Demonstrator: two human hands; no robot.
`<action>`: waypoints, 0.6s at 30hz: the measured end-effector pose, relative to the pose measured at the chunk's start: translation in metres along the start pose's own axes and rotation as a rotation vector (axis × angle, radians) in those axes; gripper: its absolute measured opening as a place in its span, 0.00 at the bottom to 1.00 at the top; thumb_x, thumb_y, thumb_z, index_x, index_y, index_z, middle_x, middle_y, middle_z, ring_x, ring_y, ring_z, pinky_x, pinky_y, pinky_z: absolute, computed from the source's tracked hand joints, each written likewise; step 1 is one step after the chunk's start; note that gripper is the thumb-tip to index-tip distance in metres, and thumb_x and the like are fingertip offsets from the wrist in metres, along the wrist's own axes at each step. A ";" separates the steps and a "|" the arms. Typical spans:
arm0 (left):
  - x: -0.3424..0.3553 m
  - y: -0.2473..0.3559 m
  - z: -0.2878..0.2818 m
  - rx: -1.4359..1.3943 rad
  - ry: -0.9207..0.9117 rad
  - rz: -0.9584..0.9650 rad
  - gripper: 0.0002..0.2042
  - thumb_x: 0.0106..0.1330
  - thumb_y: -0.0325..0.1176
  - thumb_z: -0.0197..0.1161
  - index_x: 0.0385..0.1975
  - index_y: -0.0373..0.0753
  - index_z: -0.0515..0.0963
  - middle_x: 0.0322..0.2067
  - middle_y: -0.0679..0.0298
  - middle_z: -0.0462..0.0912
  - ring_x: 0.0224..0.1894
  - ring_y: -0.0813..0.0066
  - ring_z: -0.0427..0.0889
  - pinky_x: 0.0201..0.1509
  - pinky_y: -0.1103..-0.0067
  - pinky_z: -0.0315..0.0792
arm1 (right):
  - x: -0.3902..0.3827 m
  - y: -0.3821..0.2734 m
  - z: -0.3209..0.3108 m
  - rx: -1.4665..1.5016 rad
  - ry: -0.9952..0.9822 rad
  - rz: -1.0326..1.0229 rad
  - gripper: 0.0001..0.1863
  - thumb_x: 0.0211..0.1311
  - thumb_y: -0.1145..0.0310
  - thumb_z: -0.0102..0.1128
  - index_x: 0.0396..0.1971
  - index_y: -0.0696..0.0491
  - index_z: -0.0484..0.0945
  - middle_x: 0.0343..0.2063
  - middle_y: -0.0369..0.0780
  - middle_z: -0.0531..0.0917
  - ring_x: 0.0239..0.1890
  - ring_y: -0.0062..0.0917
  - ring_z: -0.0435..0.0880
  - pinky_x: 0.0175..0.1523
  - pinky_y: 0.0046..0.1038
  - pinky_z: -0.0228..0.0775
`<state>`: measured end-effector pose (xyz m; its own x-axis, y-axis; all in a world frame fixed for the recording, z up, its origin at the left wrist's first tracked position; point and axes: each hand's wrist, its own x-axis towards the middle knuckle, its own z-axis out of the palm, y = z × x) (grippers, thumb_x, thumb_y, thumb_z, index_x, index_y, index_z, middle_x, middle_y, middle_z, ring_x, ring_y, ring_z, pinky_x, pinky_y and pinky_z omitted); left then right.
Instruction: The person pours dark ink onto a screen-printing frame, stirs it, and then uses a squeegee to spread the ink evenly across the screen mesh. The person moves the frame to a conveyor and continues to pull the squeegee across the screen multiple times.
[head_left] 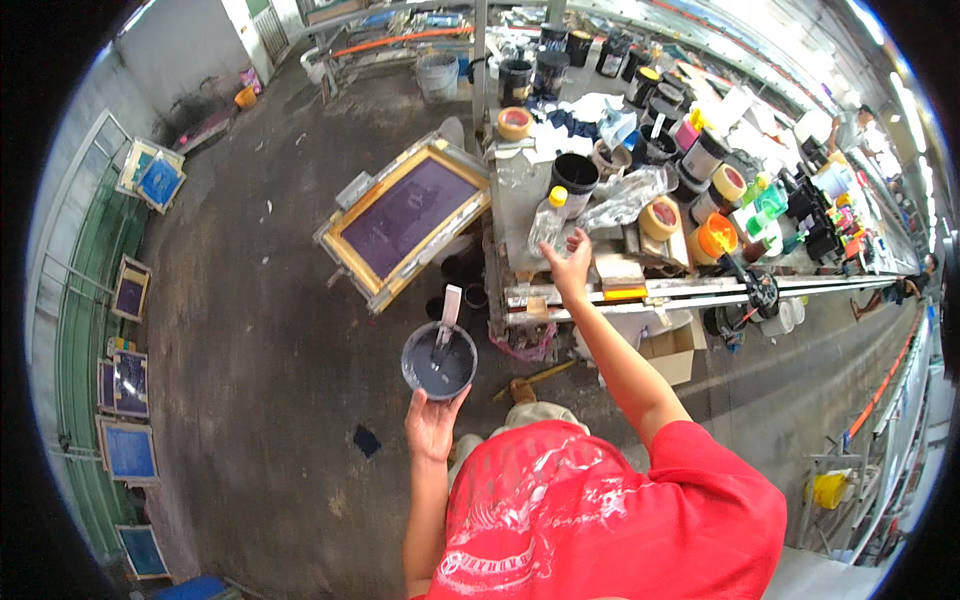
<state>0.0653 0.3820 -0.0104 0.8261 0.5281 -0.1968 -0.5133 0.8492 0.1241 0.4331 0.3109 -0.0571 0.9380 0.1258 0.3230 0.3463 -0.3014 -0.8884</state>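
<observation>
Red shirt nearest, left hand cups tub, spatula slanting up and away; spread right hand perhaps touches bottle.

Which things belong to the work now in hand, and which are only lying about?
Seems in use:
round grey tub, in the left hand
flat white spatula, inside the tub
clear plastic bottle with yellow cap, beside the right hand

Apparently lying about:
round tan tape rolls
dark blue cloth-like scrap on the floor
blue rectangular panel
</observation>
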 end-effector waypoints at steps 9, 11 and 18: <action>0.016 0.010 0.006 0.107 0.007 0.046 0.32 0.64 0.33 0.66 0.67 0.36 0.61 0.67 0.51 0.64 0.68 0.49 0.64 0.72 0.46 0.57 | 0.055 -0.003 0.006 -0.024 -0.409 0.142 0.55 0.47 0.38 0.73 0.65 0.63 0.60 0.58 0.58 0.73 0.63 0.47 0.71 0.66 0.40 0.63; 0.022 0.012 0.013 0.108 -0.017 0.048 0.31 0.65 0.33 0.65 0.67 0.36 0.61 0.67 0.51 0.64 0.69 0.49 0.64 0.71 0.47 0.59 | 0.050 -0.032 -0.004 -0.034 -0.479 -0.039 0.53 0.47 0.37 0.72 0.60 0.64 0.64 0.53 0.61 0.76 0.58 0.51 0.75 0.61 0.43 0.66; 0.054 0.004 0.005 0.211 0.011 0.055 0.30 0.67 0.30 0.62 0.68 0.36 0.60 0.67 0.50 0.64 0.68 0.49 0.64 0.71 0.49 0.62 | 0.042 -0.172 -0.083 -0.468 -1.378 -0.337 0.56 0.47 0.29 0.66 0.60 0.64 0.66 0.45 0.60 0.81 0.49 0.49 0.82 0.54 0.41 0.72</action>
<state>0.1090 0.4139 -0.0156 0.7953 0.5742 -0.1943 -0.4964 0.8008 0.3351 0.4139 0.2896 0.1361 0.1569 0.9394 -0.3048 0.7619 -0.3115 -0.5678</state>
